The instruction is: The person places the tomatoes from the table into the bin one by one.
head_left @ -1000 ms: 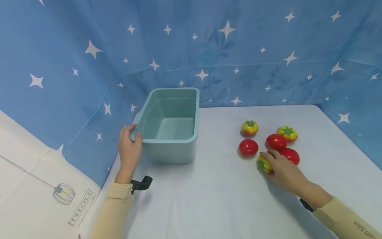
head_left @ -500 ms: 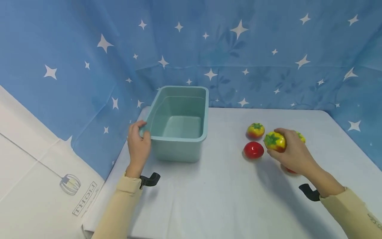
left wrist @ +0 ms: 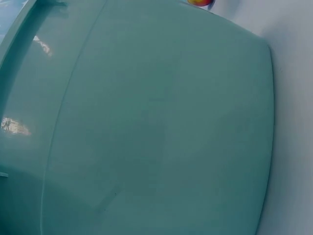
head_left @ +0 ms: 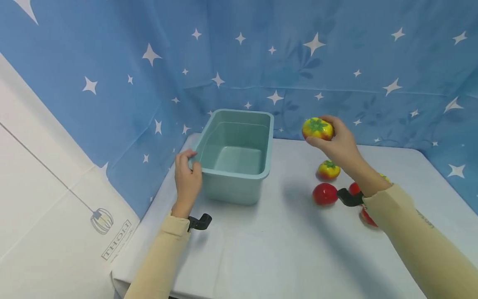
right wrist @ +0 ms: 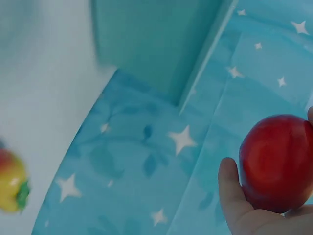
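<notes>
My left hand [head_left: 188, 180] grips the near left corner of a blue-green plastic bin [head_left: 233, 182], fingers and thumb curled on its rim. The bin's inside shows no contents in the head view; its side wall [left wrist: 156, 122] fills most of the left wrist view. Up in the air, right of the bin, my right hand [head_left: 342, 145] holds a toy fruit [head_left: 315, 128] between thumb and fingers. Its top is yellow with green leaves. In the right wrist view the fruit's glossy red underside [right wrist: 276, 161] shows, with a finger against it.
Under the raised right arm lie a second yellow toy fruit [head_left: 328, 170], a red one [head_left: 325, 194], and more red and yellow ones partly covered by the sleeve. A starry blue curtain [head_left: 276, 62] hangs behind the white table [head_left: 261, 249].
My right hand has lifted the leafy-topped toy fruit from among the others and carried it up and toward the back. The left hand keeps its hold on the bin; the head view has shifted slightly.
</notes>
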Available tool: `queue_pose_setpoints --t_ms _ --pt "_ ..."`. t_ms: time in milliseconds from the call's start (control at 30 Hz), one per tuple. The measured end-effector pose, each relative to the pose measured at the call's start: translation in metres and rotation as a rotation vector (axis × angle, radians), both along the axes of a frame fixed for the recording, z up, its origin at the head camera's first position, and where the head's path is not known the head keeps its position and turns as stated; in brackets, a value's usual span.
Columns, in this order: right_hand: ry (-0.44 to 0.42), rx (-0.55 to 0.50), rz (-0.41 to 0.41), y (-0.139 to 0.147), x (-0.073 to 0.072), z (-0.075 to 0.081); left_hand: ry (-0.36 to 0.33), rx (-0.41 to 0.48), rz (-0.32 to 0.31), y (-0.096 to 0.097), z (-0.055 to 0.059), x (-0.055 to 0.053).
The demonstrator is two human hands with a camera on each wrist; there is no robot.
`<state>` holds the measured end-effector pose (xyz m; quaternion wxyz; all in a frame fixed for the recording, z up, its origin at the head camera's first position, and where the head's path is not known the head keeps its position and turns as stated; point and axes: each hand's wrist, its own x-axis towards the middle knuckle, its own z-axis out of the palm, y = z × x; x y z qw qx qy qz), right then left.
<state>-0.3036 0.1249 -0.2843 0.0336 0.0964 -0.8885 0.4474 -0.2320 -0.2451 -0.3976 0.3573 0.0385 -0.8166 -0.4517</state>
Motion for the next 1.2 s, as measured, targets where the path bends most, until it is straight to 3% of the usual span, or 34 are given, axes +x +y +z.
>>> queue_pose_setpoints --t_ms 200,367,567,867,1200 --pt "-0.086 -0.128 0.068 -0.043 -0.012 0.014 0.037 0.000 -0.001 0.004 -0.002 -0.003" --pt "-0.129 -0.183 0.145 -0.077 -0.016 0.009 0.033 -0.022 -0.033 0.002 -0.002 -0.004" --pt "-0.136 -0.182 0.299 -0.119 -0.017 0.007 0.047 0.006 -0.010 0.001 -0.003 -0.001" --pt "-0.166 -0.106 0.436 -0.150 -0.016 -0.004 0.046 0.005 -0.009 0.001 0.000 -0.002" --pt "-0.110 0.186 0.528 -0.178 -0.012 -0.025 0.029 0.016 -0.003 0.003 -0.002 -0.002"
